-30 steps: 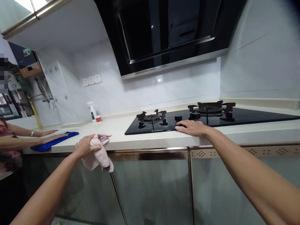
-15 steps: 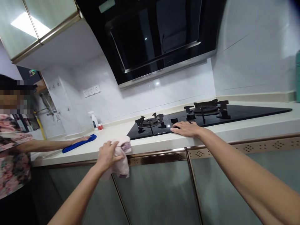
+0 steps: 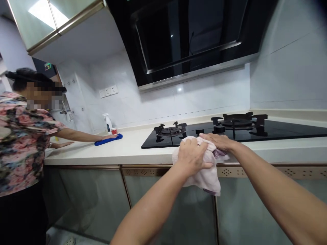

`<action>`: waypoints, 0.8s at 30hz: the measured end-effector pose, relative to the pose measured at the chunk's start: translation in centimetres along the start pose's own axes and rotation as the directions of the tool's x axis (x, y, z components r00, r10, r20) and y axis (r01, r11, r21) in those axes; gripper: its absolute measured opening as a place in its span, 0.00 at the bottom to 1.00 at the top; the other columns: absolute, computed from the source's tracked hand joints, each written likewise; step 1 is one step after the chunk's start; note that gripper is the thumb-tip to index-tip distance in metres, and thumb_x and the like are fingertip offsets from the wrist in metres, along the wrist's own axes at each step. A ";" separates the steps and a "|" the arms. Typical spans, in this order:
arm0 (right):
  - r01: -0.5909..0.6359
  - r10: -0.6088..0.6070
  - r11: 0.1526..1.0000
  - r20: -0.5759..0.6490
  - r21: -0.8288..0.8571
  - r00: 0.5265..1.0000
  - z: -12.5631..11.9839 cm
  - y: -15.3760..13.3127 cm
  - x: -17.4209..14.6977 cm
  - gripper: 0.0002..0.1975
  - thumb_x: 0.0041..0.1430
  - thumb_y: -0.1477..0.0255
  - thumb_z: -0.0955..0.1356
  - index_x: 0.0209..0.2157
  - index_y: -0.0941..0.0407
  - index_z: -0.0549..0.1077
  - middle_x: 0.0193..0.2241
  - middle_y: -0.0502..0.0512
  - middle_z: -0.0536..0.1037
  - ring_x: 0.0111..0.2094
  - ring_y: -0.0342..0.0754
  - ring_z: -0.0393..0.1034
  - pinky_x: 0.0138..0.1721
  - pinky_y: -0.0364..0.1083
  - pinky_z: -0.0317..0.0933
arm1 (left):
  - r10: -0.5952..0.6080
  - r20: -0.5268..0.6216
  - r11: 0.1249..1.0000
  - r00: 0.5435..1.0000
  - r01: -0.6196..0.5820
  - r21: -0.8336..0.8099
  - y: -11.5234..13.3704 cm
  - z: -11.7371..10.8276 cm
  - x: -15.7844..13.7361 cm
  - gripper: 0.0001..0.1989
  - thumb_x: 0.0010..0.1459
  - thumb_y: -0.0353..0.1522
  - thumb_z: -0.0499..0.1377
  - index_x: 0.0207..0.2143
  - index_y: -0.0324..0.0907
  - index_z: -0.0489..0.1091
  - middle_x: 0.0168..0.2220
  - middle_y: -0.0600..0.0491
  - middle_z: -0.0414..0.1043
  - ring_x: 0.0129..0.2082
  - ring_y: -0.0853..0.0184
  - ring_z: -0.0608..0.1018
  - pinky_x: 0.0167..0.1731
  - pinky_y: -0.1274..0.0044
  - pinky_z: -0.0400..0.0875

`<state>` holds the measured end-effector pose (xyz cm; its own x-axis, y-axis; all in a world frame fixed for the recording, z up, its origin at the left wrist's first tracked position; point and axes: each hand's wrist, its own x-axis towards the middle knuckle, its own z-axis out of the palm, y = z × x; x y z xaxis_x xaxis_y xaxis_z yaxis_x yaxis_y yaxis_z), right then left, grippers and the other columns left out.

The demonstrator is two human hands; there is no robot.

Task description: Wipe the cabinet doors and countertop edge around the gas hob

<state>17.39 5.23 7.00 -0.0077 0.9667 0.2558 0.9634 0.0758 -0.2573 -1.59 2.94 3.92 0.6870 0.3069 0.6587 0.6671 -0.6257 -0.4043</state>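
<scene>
My left hand (image 3: 192, 154) is closed on a pale pink cloth (image 3: 211, 173) with purple patches. The cloth lies over the front edge of the white counter, and its lower part hangs down past the metal trim. Just beyond it, my right hand (image 3: 218, 141) rests flat at the front of the black gas stove (image 3: 159, 143), fingers stretched out towards the cloth. The cloth hides part of that hand's surroundings, so I cannot tell whether its fingertips touch it. Two black stove knobs (image 3: 199, 131) sit just behind my right hand.
A left burner (image 3: 170, 131) and a right burner (image 3: 237, 120) rise from the stove. Above hangs a black range hood (image 3: 189, 37). At left a person in a floral shirt (image 3: 28, 139) presses a blue cloth (image 3: 108, 140) on the counter (image 3: 133, 149). Behind stands a spray bottle (image 3: 107, 123) beside a red cup (image 3: 113, 131).
My left hand has moved right along the counter edge with the pink cloth, up to my right hand. The view has shifted left, showing more of the other person, who now leans forward.
</scene>
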 end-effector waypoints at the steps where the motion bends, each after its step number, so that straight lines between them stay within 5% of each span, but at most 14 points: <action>1: -0.002 0.002 1.000 0.007 -0.002 1.000 -0.1 0.0 -0.1 0.36 0.65 0.52 0.44 0.58 0.47 0.69 0.59 0.57 0.69 0.63 0.60 0.58 0.63 0.63 0.49 | 0.009 -0.015 1.000 1.000 -0.009 -0.008 0.0 0.0 0.0 0.35 0.49 0.57 0.62 0.51 0.44 0.66 0.44 0.45 0.65 0.44 0.55 0.67 0.41 0.66 0.61; 13: -0.015 0.017 0.998 0.032 -0.053 0.999 -0.1 0.1 0.1 0.37 0.63 0.51 0.46 0.62 0.51 0.66 0.63 0.56 0.64 0.65 0.59 0.54 0.65 0.61 0.49 | 0.018 -0.062 1.000 0.998 -0.018 -0.009 -1.8 0.2 -2.1 0.32 0.53 0.58 0.57 0.52 0.46 0.66 0.44 0.46 0.66 0.43 0.56 0.68 0.39 0.68 0.60; 24: -0.005 0.005 0.998 -0.002 -0.065 1.000 1.0 1.4 1.4 0.38 0.62 0.48 0.45 0.62 0.46 0.65 0.63 0.52 0.64 0.65 0.60 0.55 0.63 0.68 0.48 | -0.196 0.046 0.978 0.980 0.191 0.085 -13.8 -1.4 -11.6 0.37 0.52 0.61 0.55 0.56 0.48 0.65 0.49 0.45 0.67 0.48 0.55 0.68 0.47 0.66 0.61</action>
<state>18.43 6.89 6.03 -0.0026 0.9667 0.2561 0.9787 0.0550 -0.1977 -19.21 7.06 2.72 0.5556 0.4557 0.6954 0.8082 -0.4925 -0.3230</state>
